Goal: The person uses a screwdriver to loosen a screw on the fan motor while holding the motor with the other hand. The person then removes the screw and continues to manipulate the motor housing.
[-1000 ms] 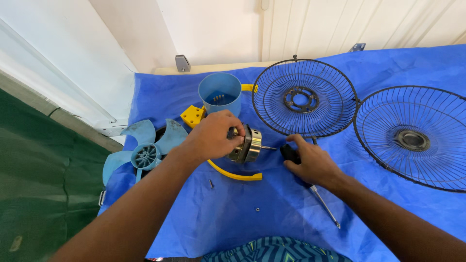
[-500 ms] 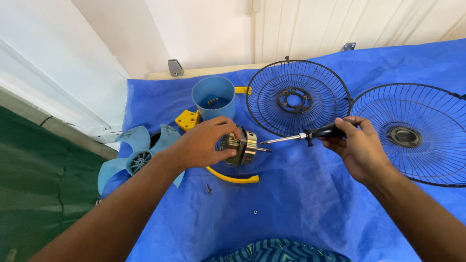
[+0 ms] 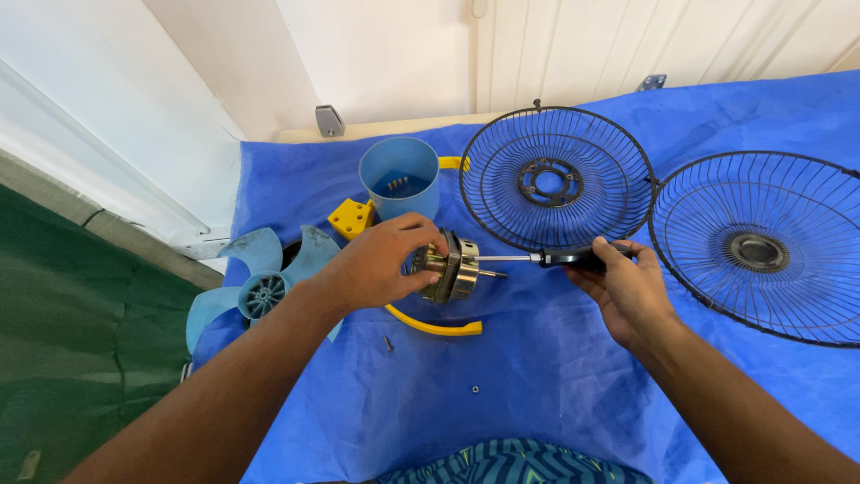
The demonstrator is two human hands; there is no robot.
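The left hand (image 3: 381, 264) was closed around a small metal motor (image 3: 451, 266), holding it just above the blue sheet (image 3: 537, 376) near the middle of the view, its shaft pointing toward three o'clock. The right hand (image 3: 627, 291) gripped the black handle of a screwdriver (image 3: 546, 258), fingers wrapped over it, and the steel shank ran level toward nine o'clock until its tip met the motor's face.

Under the motor, at about six o'clock from it, a curved yellow strip (image 3: 434, 326) lay on the sheet. At eleven o'clock from the motor stood a blue cup-shaped housing (image 3: 399, 176), open end up, with small parts inside that were too small to make out. A yellow block (image 3: 350, 218) sat just beside the housing at its eight o'clock. At nine o'clock from the left hand lay a light-blue fan blade (image 3: 260, 285), partly covered by the forearm.

A round black wire grille (image 3: 557, 177) with a ringed centre lay at one o'clock from the motor, touching the screwdriver handle's far side as seen. A second grille (image 3: 761, 244) lay at three o'clock, its rim just beside the first.

A dark screw (image 3: 388, 342) and a tiny nut (image 3: 475, 389) rested loose on the sheet at six o'clock, well apart from each other.
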